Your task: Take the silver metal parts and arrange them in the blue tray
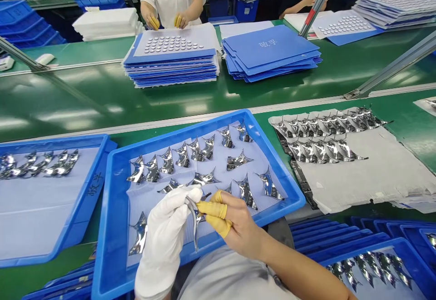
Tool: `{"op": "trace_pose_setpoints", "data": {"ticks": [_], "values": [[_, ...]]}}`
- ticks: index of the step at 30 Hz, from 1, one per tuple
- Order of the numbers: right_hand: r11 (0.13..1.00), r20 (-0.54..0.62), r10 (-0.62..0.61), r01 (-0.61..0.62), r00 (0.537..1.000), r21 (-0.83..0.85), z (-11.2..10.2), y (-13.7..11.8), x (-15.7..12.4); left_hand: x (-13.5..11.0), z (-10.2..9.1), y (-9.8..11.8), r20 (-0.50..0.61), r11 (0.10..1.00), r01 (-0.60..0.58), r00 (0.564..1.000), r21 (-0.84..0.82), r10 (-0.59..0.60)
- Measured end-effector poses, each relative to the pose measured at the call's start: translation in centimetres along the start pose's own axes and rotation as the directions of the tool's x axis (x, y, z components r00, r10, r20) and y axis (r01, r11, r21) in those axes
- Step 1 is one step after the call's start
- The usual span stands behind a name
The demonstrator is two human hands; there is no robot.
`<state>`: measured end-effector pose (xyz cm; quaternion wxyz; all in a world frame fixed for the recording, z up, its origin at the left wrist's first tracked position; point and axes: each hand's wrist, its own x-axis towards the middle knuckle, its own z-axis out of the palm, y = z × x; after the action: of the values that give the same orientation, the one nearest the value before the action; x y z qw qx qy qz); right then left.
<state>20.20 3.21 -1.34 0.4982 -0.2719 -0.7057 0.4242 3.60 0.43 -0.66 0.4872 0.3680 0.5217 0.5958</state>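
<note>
Currently, the gloved left hand (163, 236) and cotted right hand (238, 222) are gripping a curved metal piece (195, 222) between them, its long axis running near-vertical, tip pointing down over the blue tray (111, 218).

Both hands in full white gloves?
No: the left hand wears a white glove, while the right hand is bare except for yellow finger cots.

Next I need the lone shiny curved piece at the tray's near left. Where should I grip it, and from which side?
Probably best pinched at the broad middle of the mirror-bright curved metal piece, coming from its right with the white-gloved left hand. Its ends taper to points, and the blue plastic tray's wall sits close on its left.
</note>
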Motion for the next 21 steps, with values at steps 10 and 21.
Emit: {"op": "trace_pose_setpoints", "data": {"ticks": [10, 21], "values": [[0.993, -0.014, 0.060, -0.058, 0.998, 0.104, 0.67, 0.46, -0.08, -0.32, -0.39, -0.18, 0.014, 0.999, 0.008, 1.000, 0.041, -0.009], [0.998, 0.004, -0.067, 0.067, 0.998, -0.009, -0.04, 0.37, 0.42, -0.24, -0.73, -0.27, 0.027, 0.998, -0.031, 0.999, 0.057, 0.030]]}}
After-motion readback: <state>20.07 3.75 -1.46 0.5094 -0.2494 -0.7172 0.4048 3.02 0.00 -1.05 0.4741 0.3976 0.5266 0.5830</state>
